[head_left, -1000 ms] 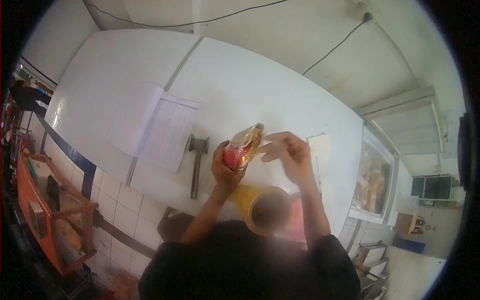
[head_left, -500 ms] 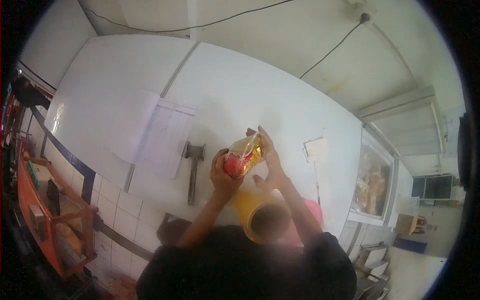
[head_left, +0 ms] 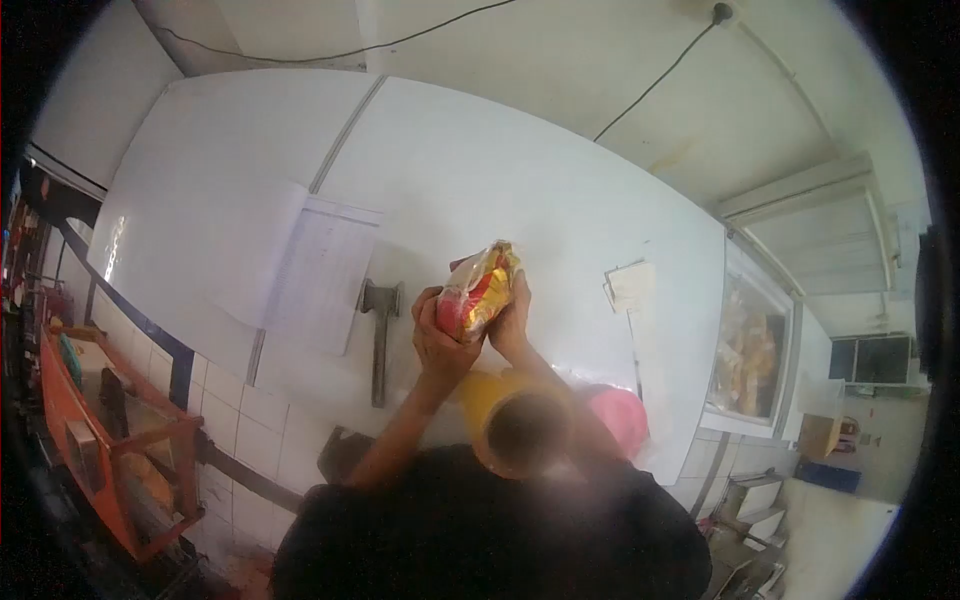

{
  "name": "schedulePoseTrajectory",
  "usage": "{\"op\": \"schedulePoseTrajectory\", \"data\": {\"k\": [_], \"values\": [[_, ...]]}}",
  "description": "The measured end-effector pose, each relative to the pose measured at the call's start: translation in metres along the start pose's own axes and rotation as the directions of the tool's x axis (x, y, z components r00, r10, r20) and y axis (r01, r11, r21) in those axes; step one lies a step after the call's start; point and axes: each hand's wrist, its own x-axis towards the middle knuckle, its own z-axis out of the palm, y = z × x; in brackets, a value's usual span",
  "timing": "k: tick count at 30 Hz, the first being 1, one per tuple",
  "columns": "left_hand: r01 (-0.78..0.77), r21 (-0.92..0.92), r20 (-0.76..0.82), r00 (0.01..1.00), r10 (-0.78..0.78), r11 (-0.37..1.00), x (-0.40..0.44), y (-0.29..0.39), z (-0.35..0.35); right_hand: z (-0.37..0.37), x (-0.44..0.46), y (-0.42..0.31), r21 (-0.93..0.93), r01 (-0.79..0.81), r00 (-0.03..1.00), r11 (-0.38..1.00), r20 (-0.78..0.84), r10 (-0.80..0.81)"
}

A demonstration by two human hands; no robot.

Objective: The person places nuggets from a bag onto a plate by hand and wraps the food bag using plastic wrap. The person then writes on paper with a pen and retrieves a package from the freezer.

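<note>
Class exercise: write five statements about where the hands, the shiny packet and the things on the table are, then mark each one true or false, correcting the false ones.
1. The left hand and right hand are both on the shiny packet. True.
2. The hammer lies with its head pointing away from the person. True.
3. The right hand grips the hammer. False: the hammer lies on the white table.
4. The papers lie to the left of the hammer. True.
5. The pink object is to the left of the yellow cylinder. False: the pink object is to the right of the yellow cylinder.
</note>
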Motion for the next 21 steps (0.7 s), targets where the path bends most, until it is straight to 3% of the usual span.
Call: {"op": "schedulePoseTrajectory", "data": {"k": [2, 4, 5, 6, 7, 8, 9, 10, 11, 12, 13, 14, 15, 17, 18, 20, 21], "values": [[-0.046, -0.009, 0.027, 0.999, 0.046, 0.999, 0.008, -0.007, -0.013, 0.004, 0.003, 0.0, 0.215, -0.113, 0.994, 0.97, 0.034, 0.108], [-0.1, -0.055, 0.388, 0.915, 0.113, 0.993, 0.029, -0.009, -0.037, 0.013, 0.004, -0.007, 0.162, -0.112, 0.993, 0.98, -0.011, 0.116], [-0.099, -0.056, 0.389, 0.914, 0.113, 0.994, 0.031, -0.014, -0.044, 0.017, 0.004, -0.011, 0.108, -0.111, 0.991, 0.988, -0.062, 0.118], [-0.197, -0.143, 0.413, 0.879, 0.239, 0.97, 0.033, -0.02, -0.049, 0.011, 0.008, -0.011, 0.108, -0.108, 0.991, 0.988, -0.064, 0.115], [-0.286, -0.232, 0.427, 0.829, 0.362, 0.93, 0.035, -0.025, -0.054, -0.001, 0.012, -0.01, 0.233, -0.138, 0.99, 0.963, 0.037, 0.133], [-0.286, -0.235, 0.43, 0.826, 0.363, 0.929, 0.037, -0.031, -0.058, -0.011, 0.013, -0.008, 0.352, -0.176, 0.981, 0.919, 0.138, 0.136], [-0.307, -0.197, 0.546, 0.754, 0.365, 0.931, 0.043, -0.036, -0.06, -0.01, 0.012, -0.014, 0.354, -0.173, 0.982, 0.919, 0.135, 0.133], [-0.33, -0.162, 0.651, 0.672, 0.353, 0.93, 0.046, -0.039, -0.059, -0.007, 0.008, -0.022, -0.067, -0.012, 0.996, 0.998, 0.088, 0.018], [-0.329, -0.164, 0.653, 0.671, 0.352, 0.93, 0.048, -0.041, -0.056, -0.008, 0.008, -0.024, -0.28, 0.069, 0.995, 0.958, 0.093, -0.044], [-0.098, -0.224, 0.655, 0.722, 0.224, 0.97, 0.055, -0.041, -0.053, -0.011, 0.009, -0.023, -0.479, 0.14, 0.99, 0.866, 0.098, -0.106], [0.019, -0.251, 0.661, 0.734, 0.157, 0.968, 0.06, -0.041, -0.048, -0.014, 0.017, -0.018, -0.111, -0.075, 0.994, 0.991, 0.075, 0.084], [0.135, -0.278, 0.664, 0.742, 0.089, 0.951, 0.065, -0.041, -0.043, -0.017, 0.017, -0.013, 0.086, -0.184, 0.98, 0.979, 0.1, 0.175], [0.353, -0.413, 0.712, 0.7, 0.056, 0.839, 0.067, -0.041, -0.036, -0.016, 0.018, -0.011, 0.274, -0.289, 0.956, 0.917, 0.124, 0.265], [0.541, -0.517, 0.751, 0.658, 0.049, 0.663, 0.075, -0.041, -0.029, 0.015, 0.013, -0.032, 0.062, -0.311, 0.939, 0.949, -0.134, 0.316], [0.53, -0.495, 0.76, 0.648, 0.047, 0.689, 0.078, -0.043, -0.029, 0.022, 0.01, -0.046, 0.058, -0.307, 0.941, 0.95, -0.132, 0.312], [0.531, -0.464, 0.772, 0.634, 0.03, 0.709, 0.083, -0.038, -0.035, 0.027, -0.004, -0.069, -0.259, -0.35, 0.931, 0.9, -0.199, 0.305], [0.526, -0.372, 0.8, 0.6, -0.024, 0.764, 0.092, -0.029, -0.042, 0.015, -0.013, -0.08, -0.363, -0.24, 0.971, 0.9, -0.109, 0.214]]}}
